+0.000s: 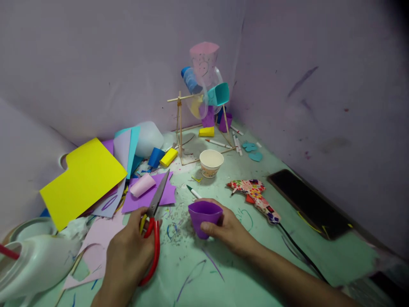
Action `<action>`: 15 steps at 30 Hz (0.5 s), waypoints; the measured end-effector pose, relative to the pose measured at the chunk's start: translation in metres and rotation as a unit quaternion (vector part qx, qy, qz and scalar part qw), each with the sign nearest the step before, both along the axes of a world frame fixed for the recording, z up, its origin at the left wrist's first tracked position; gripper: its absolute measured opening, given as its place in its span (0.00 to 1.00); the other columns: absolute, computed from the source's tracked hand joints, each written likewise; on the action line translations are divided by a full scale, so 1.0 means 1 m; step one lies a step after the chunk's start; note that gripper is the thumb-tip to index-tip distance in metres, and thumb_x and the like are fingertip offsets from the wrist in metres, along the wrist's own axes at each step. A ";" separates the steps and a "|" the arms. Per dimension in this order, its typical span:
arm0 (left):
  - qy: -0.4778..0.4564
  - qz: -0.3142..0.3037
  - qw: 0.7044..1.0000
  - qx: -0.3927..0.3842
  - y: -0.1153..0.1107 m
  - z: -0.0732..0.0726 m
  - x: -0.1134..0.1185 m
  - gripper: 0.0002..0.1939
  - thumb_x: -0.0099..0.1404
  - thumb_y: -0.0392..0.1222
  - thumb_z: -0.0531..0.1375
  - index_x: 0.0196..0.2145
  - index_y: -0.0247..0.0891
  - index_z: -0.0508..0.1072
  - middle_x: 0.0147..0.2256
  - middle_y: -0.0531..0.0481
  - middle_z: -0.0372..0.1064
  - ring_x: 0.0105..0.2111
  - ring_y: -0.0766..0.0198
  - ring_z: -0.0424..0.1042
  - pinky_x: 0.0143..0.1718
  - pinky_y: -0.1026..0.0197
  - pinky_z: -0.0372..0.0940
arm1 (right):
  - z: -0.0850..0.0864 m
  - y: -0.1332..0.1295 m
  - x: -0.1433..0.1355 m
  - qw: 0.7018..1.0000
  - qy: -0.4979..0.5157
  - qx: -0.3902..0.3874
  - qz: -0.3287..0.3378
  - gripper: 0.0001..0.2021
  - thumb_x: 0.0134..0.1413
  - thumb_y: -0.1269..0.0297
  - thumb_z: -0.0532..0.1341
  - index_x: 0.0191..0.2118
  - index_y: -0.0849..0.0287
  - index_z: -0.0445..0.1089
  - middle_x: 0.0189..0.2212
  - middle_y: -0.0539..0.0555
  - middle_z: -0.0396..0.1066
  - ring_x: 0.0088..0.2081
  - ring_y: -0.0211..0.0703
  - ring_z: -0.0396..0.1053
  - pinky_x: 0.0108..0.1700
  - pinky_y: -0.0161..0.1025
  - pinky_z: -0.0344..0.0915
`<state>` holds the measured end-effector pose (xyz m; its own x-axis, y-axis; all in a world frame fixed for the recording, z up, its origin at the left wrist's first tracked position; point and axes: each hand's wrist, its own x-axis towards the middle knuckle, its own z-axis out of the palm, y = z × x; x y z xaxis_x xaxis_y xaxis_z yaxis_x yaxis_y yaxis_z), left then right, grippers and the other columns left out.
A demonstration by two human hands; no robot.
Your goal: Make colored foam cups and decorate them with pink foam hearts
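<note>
At the near left, a white container [40, 262] is seen. Red-handled scissors [155, 209] are gripped by the left hand [129, 251]; to the right, a tapering, wide-rimmed purple cup [198, 215] is held upright by the right hand [225, 226].

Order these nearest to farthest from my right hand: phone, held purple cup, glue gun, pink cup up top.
1. Purple cup: in the right hand.
2. Glue gun: right of that hand.
3. Phone: farther right.
4. Pink cup: high at the back.
</note>
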<state>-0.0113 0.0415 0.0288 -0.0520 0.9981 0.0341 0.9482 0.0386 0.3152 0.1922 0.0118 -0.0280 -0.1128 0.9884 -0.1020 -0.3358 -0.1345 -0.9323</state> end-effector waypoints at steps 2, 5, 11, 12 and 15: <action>0.063 0.022 0.996 -0.051 0.008 -0.005 -0.008 0.19 0.62 0.52 0.51 0.46 0.41 0.67 0.25 0.47 0.75 0.29 0.50 0.75 0.27 0.58 0.64 | -0.003 0.001 -0.001 1.000 0.019 -0.004 0.019 0.22 0.40 0.58 0.70 0.43 0.59 0.70 0.34 0.53 0.71 0.33 0.41 0.68 0.34 0.39 0.65; 0.106 0.038 0.989 -0.095 0.013 -0.013 -0.017 0.22 0.63 0.54 0.49 0.47 0.40 0.67 0.30 0.41 0.76 0.32 0.45 0.76 0.27 0.56 0.64 | -0.004 0.002 -0.002 0.999 0.032 -0.010 0.031 0.21 0.41 0.58 0.70 0.42 0.59 0.71 0.31 0.51 0.70 0.30 0.38 0.67 0.32 0.37 0.63; 0.178 0.004 0.984 -0.017 0.009 -0.025 -0.036 0.16 0.65 0.48 0.47 0.45 0.42 0.68 0.33 0.39 0.76 0.32 0.45 0.75 0.27 0.54 0.62 | 0.001 0.004 0.000 0.999 0.005 -0.036 0.006 0.25 0.33 0.66 0.71 0.43 0.58 0.70 0.35 0.53 0.72 0.35 0.42 0.68 0.38 0.41 0.64; 0.185 -0.020 0.982 -0.034 0.010 -0.025 -0.042 0.16 0.65 0.47 0.47 0.44 0.42 0.68 0.35 0.39 0.76 0.34 0.45 0.75 0.27 0.54 0.62 | 0.001 0.004 -0.001 0.999 -0.001 -0.037 0.011 0.25 0.32 0.68 0.71 0.43 0.58 0.70 0.35 0.52 0.72 0.35 0.42 0.68 0.38 0.41 0.64; 0.149 -0.059 0.984 -0.082 0.014 -0.023 -0.061 0.15 0.62 0.46 0.51 0.44 0.43 0.70 0.41 0.42 0.75 0.40 0.45 0.73 0.33 0.52 0.63 | 0.000 0.003 -0.003 0.999 -0.006 -0.043 0.024 0.26 0.31 0.72 0.71 0.43 0.60 0.71 0.32 0.51 0.73 0.32 0.40 0.68 0.38 0.40 0.64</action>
<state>-0.0721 0.0551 0.0061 0.0514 0.9899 -0.1325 0.9986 -0.0490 0.0212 0.1896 0.0147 -0.0279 -0.1590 0.9694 -0.1872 -0.3162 -0.2296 -0.9205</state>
